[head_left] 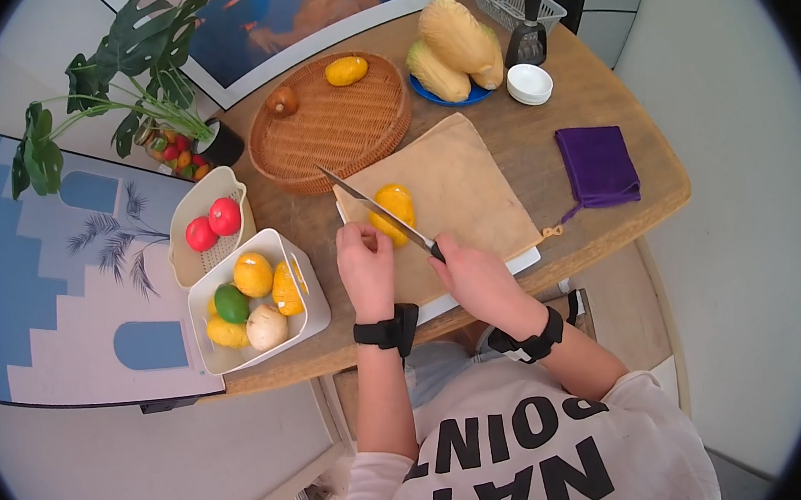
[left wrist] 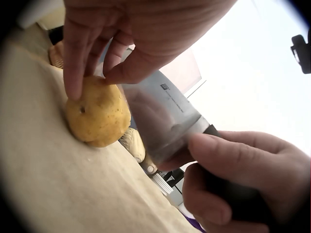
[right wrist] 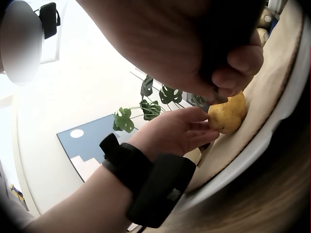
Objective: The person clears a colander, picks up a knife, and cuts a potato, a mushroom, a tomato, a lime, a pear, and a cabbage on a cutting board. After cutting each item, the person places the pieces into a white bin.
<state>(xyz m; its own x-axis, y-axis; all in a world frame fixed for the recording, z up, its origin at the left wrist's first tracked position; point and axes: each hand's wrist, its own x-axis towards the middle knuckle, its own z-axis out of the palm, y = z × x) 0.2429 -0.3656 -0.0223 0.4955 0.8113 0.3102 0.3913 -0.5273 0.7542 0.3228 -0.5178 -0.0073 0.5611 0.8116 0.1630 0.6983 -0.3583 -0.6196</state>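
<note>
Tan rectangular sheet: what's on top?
A yellow, oval potato-like vegetable, with a black-handled steel knife crossing in front in the head view. The tan sheet beneath the vegetable is covered.

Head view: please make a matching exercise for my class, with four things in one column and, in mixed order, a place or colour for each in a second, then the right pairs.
Things:
1. Knife
2. Bag
3. Plate
4. Plant

Places and colours:
A. Blue
B. In a black pot
C. Gripped by the right hand
D. Purple

Right pairs: 1-C, 2-D, 3-A, 4-B
</note>
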